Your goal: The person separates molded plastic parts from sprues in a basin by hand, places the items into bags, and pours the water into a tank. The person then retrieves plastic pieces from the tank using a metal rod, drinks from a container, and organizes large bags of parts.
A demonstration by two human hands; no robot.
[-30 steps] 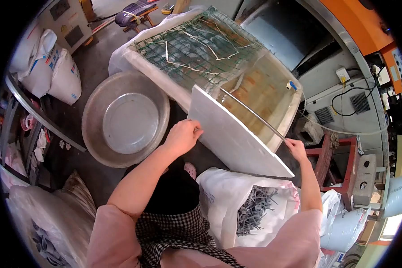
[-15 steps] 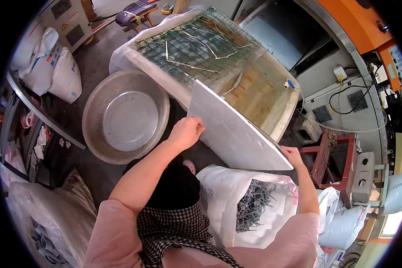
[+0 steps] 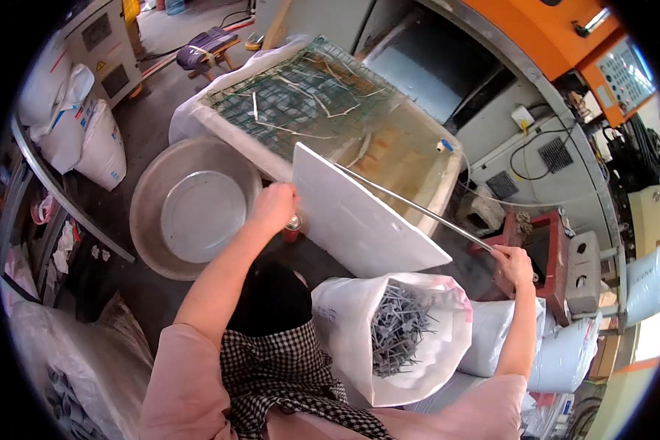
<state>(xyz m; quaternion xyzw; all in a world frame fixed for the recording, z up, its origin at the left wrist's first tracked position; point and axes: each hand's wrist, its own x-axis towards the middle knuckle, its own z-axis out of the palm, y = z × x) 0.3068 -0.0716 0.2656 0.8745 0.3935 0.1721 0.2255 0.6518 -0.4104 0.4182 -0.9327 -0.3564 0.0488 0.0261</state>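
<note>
My left hand is closed at the left edge of a white board, fingers curled against it. The board stands tilted in front of a pale water tub. My right hand is closed around the end of a thin metal rod, which runs behind the board toward the tub. Just below my left hand is a red can, partly hidden. Under the board's lower edge stands an open white sack holding many grey plastic parts.
A wide metal basin sits left of the tub, whose far half carries a green wire grid. To the right are a red stool frame, a concrete block and an orange machine. Full sacks stand at left.
My right hand has left the board's right corner and moved out to the right, with the metal rod now showing in it. My left hand stays by the board's left edge.
</note>
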